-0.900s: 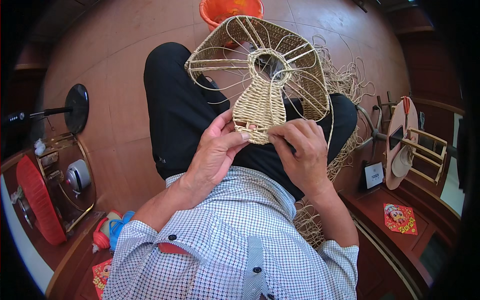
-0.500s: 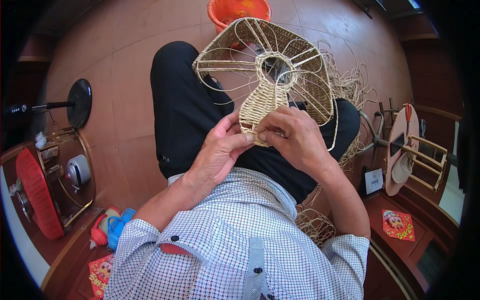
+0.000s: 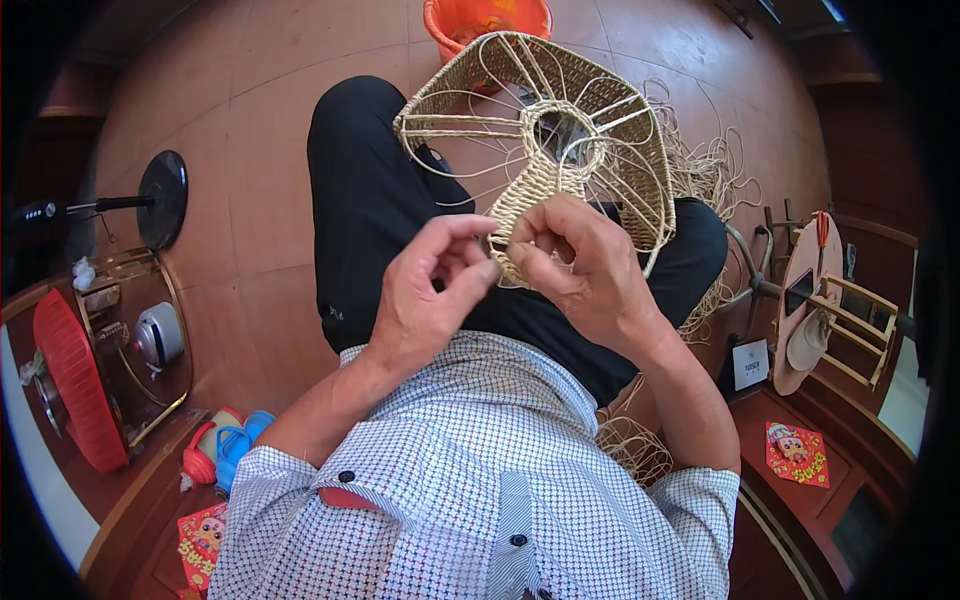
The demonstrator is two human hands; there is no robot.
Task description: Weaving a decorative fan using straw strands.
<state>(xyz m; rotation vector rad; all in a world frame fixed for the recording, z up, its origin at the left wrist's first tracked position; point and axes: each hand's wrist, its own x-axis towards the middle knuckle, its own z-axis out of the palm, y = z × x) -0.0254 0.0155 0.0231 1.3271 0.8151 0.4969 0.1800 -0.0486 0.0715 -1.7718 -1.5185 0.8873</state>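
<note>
A half-woven basket (image 3: 640,150) of pale twisted straw cord rests over my lap, its wire frame partly bare. A woven ring (image 3: 533,112) joins a narrow, tightly wrapped section (image 3: 530,195) that runs back toward me. At the near end of that section, my right hand (image 3: 585,265) is closed in a pinch, with a thin pale strand of cord showing by its fingers. Just left of it, my left hand (image 3: 430,285) has its thumb and forefinger apart, holding nothing that I can see. My fingers partly hide the section's near end.
Loose cord (image 3: 700,170) lies heaped on the floor to the right, with another tangle (image 3: 635,450) by my right elbow. Beyond the basket stands an orange bucket (image 3: 440,25). A black round stand base (image 3: 162,205) is at left, a wooden stool (image 3: 850,330) at right.
My left hand has let go of the woven end and drawn slightly left, its fingers parting. My right hand has risen a little off it, still pinched. The basket has shifted slightly right.
</note>
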